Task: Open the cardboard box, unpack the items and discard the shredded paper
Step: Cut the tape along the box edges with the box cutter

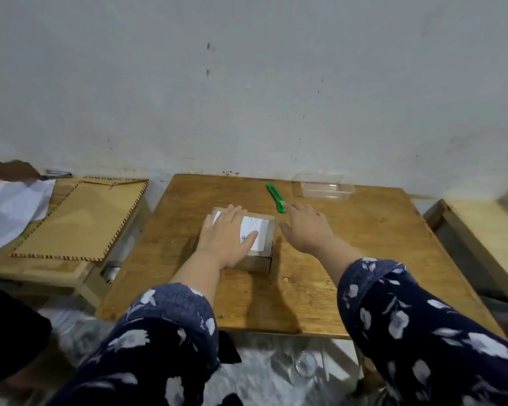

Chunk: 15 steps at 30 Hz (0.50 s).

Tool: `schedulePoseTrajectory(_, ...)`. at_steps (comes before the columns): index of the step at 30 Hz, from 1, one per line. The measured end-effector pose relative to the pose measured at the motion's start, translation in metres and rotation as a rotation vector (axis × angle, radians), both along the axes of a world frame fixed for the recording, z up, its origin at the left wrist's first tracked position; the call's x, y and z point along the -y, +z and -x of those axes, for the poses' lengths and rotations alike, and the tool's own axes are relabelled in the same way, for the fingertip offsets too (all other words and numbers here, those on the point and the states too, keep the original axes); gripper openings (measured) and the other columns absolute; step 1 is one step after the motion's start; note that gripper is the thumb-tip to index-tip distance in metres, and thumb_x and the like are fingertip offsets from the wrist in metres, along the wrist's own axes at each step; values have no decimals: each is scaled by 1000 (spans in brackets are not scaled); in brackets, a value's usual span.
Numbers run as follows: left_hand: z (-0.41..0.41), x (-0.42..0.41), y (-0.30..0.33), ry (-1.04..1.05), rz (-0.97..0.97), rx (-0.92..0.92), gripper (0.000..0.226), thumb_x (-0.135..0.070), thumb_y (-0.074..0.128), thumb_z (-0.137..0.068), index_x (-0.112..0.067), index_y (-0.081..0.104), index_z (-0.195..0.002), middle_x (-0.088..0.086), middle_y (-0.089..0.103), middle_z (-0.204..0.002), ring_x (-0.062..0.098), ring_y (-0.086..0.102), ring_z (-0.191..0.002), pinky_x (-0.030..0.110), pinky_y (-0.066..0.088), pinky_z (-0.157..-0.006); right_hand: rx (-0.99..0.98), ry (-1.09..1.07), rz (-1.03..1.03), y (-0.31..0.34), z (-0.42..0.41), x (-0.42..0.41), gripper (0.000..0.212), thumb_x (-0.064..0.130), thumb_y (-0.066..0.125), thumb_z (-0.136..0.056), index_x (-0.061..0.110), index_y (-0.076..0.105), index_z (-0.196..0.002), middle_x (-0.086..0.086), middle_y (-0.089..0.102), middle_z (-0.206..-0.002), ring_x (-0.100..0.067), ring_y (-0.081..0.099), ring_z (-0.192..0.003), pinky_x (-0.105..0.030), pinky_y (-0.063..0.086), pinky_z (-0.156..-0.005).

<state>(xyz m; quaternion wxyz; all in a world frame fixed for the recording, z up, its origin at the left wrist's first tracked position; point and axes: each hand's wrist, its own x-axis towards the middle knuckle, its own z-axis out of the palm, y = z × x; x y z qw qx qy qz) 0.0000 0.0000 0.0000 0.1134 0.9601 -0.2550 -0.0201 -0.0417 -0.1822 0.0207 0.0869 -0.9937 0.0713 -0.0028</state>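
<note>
A small closed cardboard box [261,230] with a white shipping label on top sits in the middle of the wooden table [364,259]. My left hand [226,235] lies flat on the box top, fingers spread, covering its left half. My right hand [305,227] hovers just right of the box, fingers apart, holding nothing; its fingertips are close to the near end of a green utility knife [276,198] lying on the table behind the box. No shredded paper or box contents are visible.
A clear plastic tray [324,187] stands at the table's back right, near the wall. A lower wooden table at left carries a flat notched cardboard sheet [80,221] and white paper [9,209]. Another wooden surface [487,238] lies at right. Clear plastic wrap covers the floor below.
</note>
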Motion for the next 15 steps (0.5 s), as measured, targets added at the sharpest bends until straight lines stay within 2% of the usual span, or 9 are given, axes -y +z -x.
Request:
schedulePoseTrajectory(4, -21, -1, -27, -77, -72, -23, 73, -62, 29, -93, -20, 16, -151, -5, 14, -160, 10, 3, -148, 45, 2, -120, -70, -49, -41, -20, -27, 0, 50, 35, 33, -100, 15, 31, -145, -6, 37, -150, -26, 31, -138, -49, 29, -109)
schedulePoseTrajectory(10, -69, 10, -51, -144, -104, -18, 74, -64, 17, -93, -21, 7, -153, -6, 0, -162, 10, -7, -147, 49, -5, -119, -108, -122, -67, -47, -80, 9, 52, 37, 35, -99, 15, 32, -146, -9, 37, -150, -29, 35, -136, -50, 33, -110)
schedulePoseTrajectory(15, -91, 15, -65, -253, -90, -32, 72, -65, 18, -93, -27, 5, -153, -10, -2, -161, 8, -11, -146, 51, -8, -118, -61, -213, -186, -71, -129, 25, 48, 32, 42, -97, 12, 40, -141, -12, 50, -137, -31, 49, -121, -49, 47, -97)
